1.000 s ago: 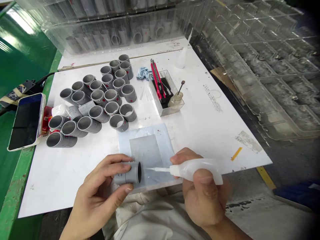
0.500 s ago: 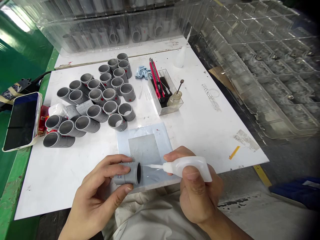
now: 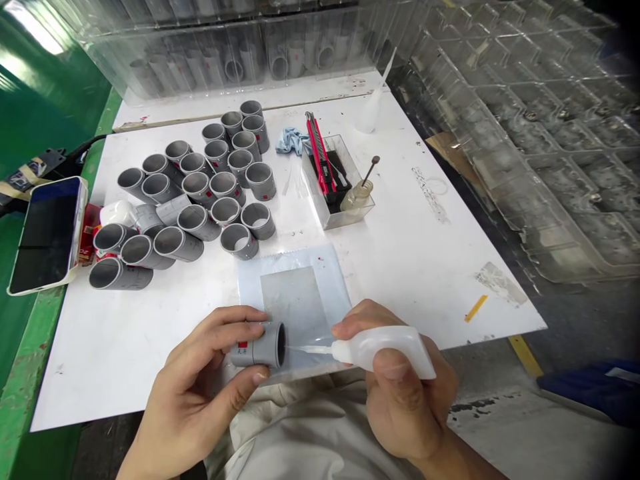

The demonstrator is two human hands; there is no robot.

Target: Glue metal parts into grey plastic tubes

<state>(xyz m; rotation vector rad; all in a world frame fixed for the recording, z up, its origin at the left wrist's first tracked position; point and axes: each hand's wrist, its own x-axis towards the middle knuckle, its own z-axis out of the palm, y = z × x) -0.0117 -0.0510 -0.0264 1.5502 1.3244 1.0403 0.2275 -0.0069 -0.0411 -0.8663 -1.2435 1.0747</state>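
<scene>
Lying sideways in my left hand [image 3: 205, 373] is a grey plastic cylinder [image 3: 267, 347] with a red mark, its open end facing right. My fingers and thumb are closed round its body. My right hand [image 3: 410, 393] grips a white squeeze bottle [image 3: 393, 350] with a long thin nozzle. The nozzle points left at the cylinder's open end, and its fine clear tip is close to the rim; whether they touch I cannot tell. Beneath both hands lies a pale blue cloth [image 3: 330, 283] with a grey rectangular sheet [image 3: 293, 300] on it.
Several similar grey cylinders [image 3: 197, 187] stand or lie at the left. A clear box [image 3: 345, 217] holds a red cutter [image 3: 323, 157] and a small glass jar [image 3: 359, 197]. Another white bottle [image 3: 369, 115] stands behind. A phone [image 3: 47, 237] is at the left edge, clear trays [image 3: 560, 153] at the right.
The bottle has tilted slightly and its nozzle now sits a little lower relative to the cylinder's opening. The cylinder has turned slightly, showing more of its red mark. The whole view has shifted a little.
</scene>
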